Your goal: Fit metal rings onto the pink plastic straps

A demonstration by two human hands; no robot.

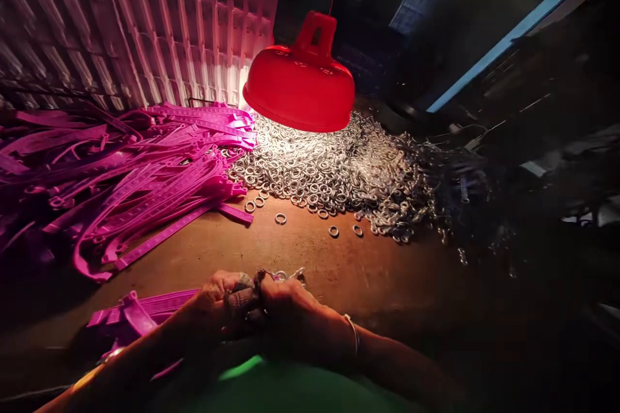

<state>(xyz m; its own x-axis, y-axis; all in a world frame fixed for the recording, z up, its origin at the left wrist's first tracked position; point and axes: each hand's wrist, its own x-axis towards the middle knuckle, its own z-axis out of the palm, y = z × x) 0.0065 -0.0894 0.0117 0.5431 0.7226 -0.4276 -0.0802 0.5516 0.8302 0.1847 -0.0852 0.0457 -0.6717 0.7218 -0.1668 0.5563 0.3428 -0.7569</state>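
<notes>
My left hand (216,297) and my right hand (288,300) meet low in the middle, fingers closed and pressed together. Grey cloth (243,299) covers some fingertips between them. A silvery metal ring (279,276) with a small metal clasp (299,275) pokes out above my right fingers, a speck of pink beside it. What my left fingers grip is hidden. Several purple straps (165,302) with a row of holes lie beside my left forearm.
A big heap of metal rings and clasps (339,168) spreads across the wooden table (310,248). Many purple straps (159,174) pile up at the left. Above the heap hangs a red lamp (300,87). Corrugated sheeting (194,19) stands behind; the right side is dark.
</notes>
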